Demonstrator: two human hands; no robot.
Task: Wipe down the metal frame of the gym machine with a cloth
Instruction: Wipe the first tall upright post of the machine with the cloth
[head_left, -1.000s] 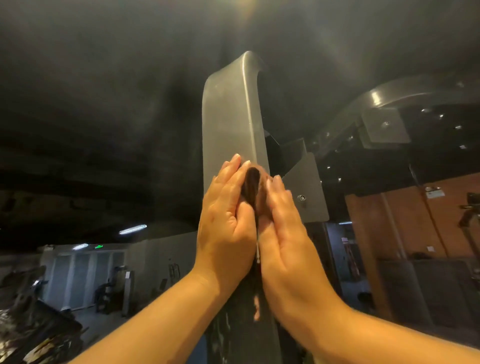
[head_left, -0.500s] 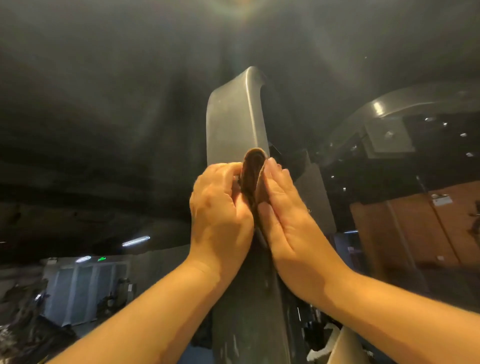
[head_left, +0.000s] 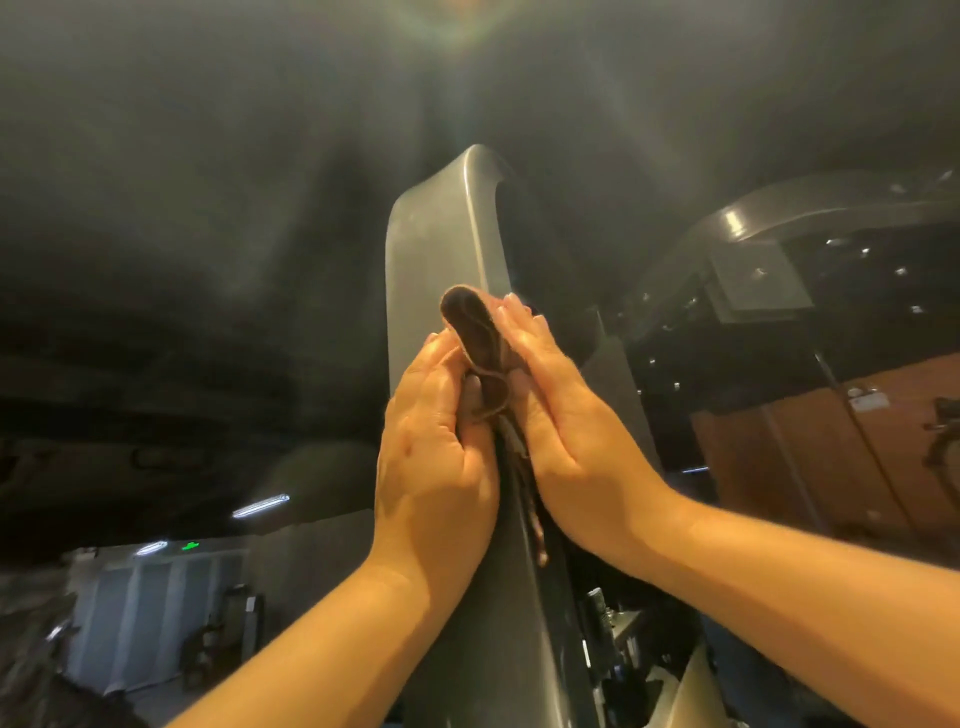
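Left hand (head_left: 436, 457) grips, right hand (head_left: 566, 426) presses folded brown cloth (head_left: 475, 338) on grey frame (head_left: 436, 249).

No legible text anywhere. Green lit sign (head_left: 189, 545) at 8 o'clock, high on the far wall (head_left: 291, 561) above pale panels (head_left: 150, 623): too small and blurred to read. White label (head_left: 866, 401) at 3 o'clock, on the brown wall panel (head_left: 893, 467): print smeared, not readable. No brand or number resolvable.
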